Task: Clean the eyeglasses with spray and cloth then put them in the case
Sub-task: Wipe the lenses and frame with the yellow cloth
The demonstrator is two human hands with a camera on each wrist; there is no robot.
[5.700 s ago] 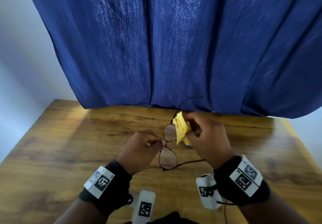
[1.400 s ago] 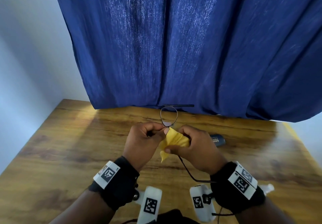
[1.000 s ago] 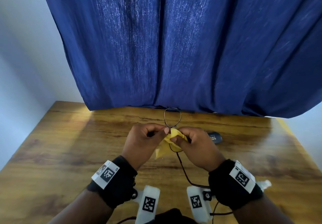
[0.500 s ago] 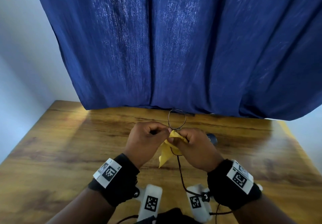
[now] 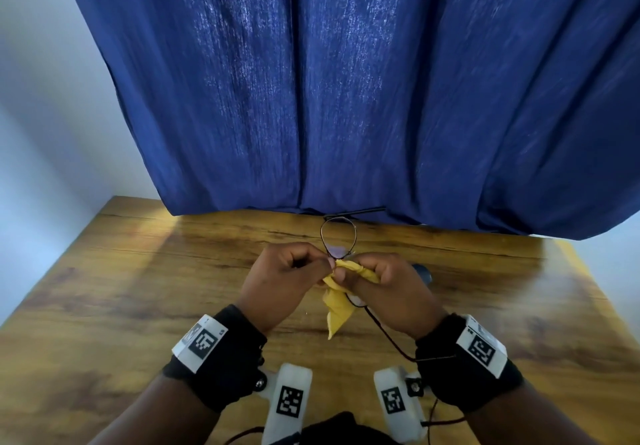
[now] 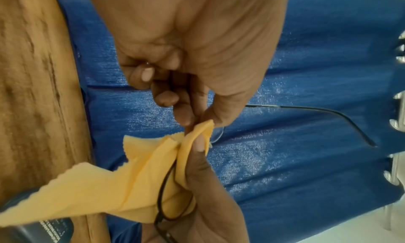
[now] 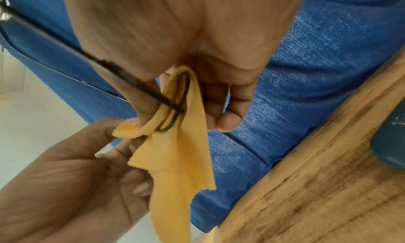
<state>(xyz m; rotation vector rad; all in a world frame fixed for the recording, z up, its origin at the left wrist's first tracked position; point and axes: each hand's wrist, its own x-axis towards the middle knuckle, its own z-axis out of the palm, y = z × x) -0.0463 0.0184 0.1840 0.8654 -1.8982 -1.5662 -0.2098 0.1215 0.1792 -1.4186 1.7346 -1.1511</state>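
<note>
Thin dark-framed eyeglasses (image 5: 338, 238) are held above the wooden table (image 5: 138, 288), one bare lens pointing away from me. My left hand (image 5: 325, 264) pinches the frame near the bridge (image 6: 215, 125). My right hand (image 5: 341, 273) pinches a yellow cloth (image 5: 341, 302) folded around the nearer lens (image 7: 175, 111), thumb on one side and fingers on the other. The rest of the cloth (image 7: 175, 168) hangs below. One temple (image 6: 328, 111) sticks out towards the curtain and the other (image 5: 384, 333) trails back to my right wrist.
A dark blue-grey item with small print (image 6: 43, 227), also seen in the other views (image 5: 423, 271) (image 7: 392, 142), lies on the table just behind my right hand; I cannot tell what it is. A blue curtain (image 5: 346, 98) hangs along the table's far edge.
Earlier the cloth was on the far lens; now it wraps the near lens and the far one is bare. Over the last second the hands stayed together, shifting only slightly.
</note>
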